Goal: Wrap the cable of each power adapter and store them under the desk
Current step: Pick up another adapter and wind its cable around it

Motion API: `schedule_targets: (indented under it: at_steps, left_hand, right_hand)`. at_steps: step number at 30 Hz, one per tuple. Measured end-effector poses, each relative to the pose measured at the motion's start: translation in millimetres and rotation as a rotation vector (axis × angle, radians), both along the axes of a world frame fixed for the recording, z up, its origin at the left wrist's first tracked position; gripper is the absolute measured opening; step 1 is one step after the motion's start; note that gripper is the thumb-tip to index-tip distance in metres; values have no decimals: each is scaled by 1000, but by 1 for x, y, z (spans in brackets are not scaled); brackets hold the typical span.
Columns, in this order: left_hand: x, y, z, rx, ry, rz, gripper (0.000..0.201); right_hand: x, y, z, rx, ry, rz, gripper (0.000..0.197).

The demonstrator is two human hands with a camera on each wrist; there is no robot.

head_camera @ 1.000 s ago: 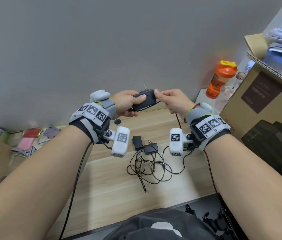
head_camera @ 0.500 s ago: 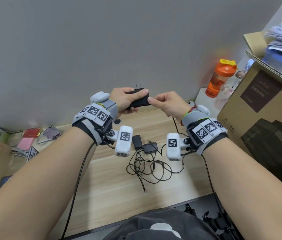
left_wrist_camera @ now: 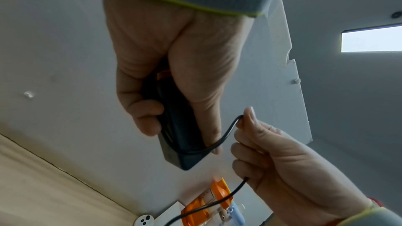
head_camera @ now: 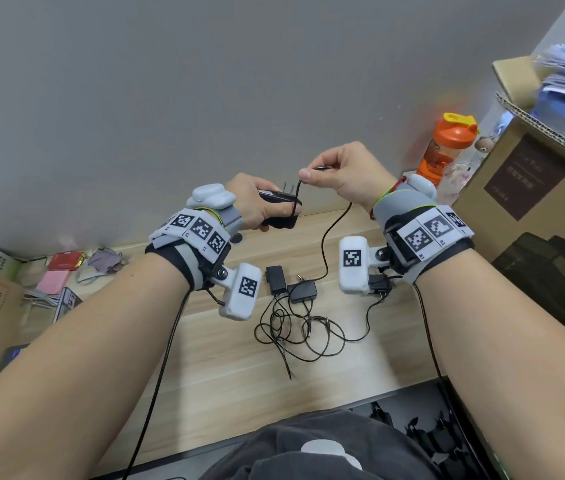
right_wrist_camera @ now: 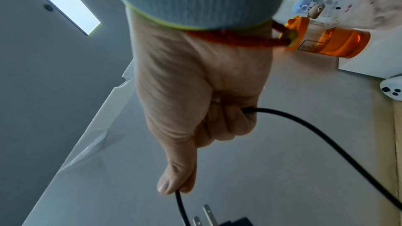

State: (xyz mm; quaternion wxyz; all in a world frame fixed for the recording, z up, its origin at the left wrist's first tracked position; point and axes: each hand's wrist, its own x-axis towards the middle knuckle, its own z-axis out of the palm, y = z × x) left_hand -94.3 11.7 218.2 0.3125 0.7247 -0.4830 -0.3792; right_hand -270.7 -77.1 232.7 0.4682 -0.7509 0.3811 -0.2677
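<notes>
My left hand (head_camera: 256,206) grips a black power adapter (head_camera: 279,211) above the desk, its two prongs pointing up; the adapter (left_wrist_camera: 180,137) shows a turn of cable around its end. My right hand (head_camera: 339,174) pinches that adapter's thin black cable (head_camera: 326,244) just up and right of the adapter, thumb against forefinger. The cable (right_wrist_camera: 304,126) runs through the curled right hand (right_wrist_camera: 195,109) and trails down to the desk. Two more black adapters (head_camera: 275,278) (head_camera: 303,292) lie on the wooden desk (head_camera: 225,362) with their cables in a loose tangle (head_camera: 301,334).
A grey wall stands behind the desk. An orange bottle (head_camera: 447,143) and a large cardboard box (head_camera: 533,174) with papers on top are at the right. Small boxes and packets (head_camera: 56,271) clutter the left end. A dark shelf with black items (head_camera: 430,434) shows below the desk's front edge.
My right hand has lifted up and to the right away from the adapter, drawing the cable out taut. The left hand has lowered slightly and tilted the adapter, prongs up.
</notes>
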Motion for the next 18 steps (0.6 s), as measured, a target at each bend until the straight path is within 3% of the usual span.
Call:
schedule_targets:
  at_steps: [10, 14, 18]
  left_hand:
    - [-10, 5, 15, -150, 132, -140, 17]
    - [-12, 3, 16, -199, 182, -105, 18]
    - [-12, 1, 15, -216, 202, -56, 32]
  right_hand:
    - [0, 0, -8, -5, -41, -48, 23]
    - [3, 3, -20, 19, -45, -55, 27]
    - [8, 6, -30, 68, -30, -95, 33]
